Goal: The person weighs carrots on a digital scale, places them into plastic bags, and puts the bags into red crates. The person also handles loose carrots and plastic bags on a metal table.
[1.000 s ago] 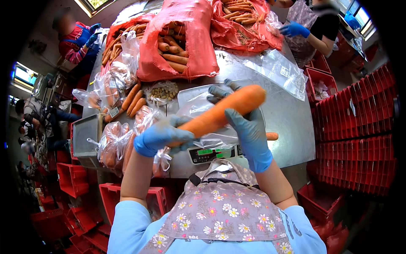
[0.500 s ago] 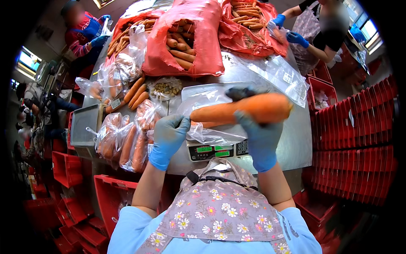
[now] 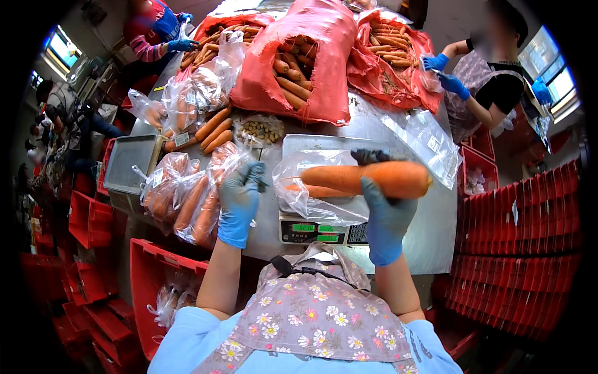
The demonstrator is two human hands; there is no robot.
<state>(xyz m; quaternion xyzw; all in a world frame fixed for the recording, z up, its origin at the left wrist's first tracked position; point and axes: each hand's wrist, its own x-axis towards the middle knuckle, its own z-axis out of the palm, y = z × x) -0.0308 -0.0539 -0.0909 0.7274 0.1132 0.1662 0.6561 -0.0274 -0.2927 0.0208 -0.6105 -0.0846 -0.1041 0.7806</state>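
Observation:
My right hand, in a blue glove, is closed around a large orange carrot. Its thumb lies on the near side and dark fingertips show over the far side. The carrot hovers above a digital scale, its thin end to the left. On the scale's pan lies a clear plastic bag with carrots in it. My gloved left hand is apart from the carrot, beside the filled carrot bags. Its fingers are drawn together and slightly blurred; whether they hold anything small is hidden.
Large red sacks of carrots stand across the table's far side. Loose carrots, a bag of small pale pieces and a grey tray are left. Flat plastic bags lie right. Red crates flank the table; two co-workers stand opposite.
My left hand has let go of the carrot's thin end and moved left. My right hand still holds the carrot over the scale. The whole view has shifted slightly.

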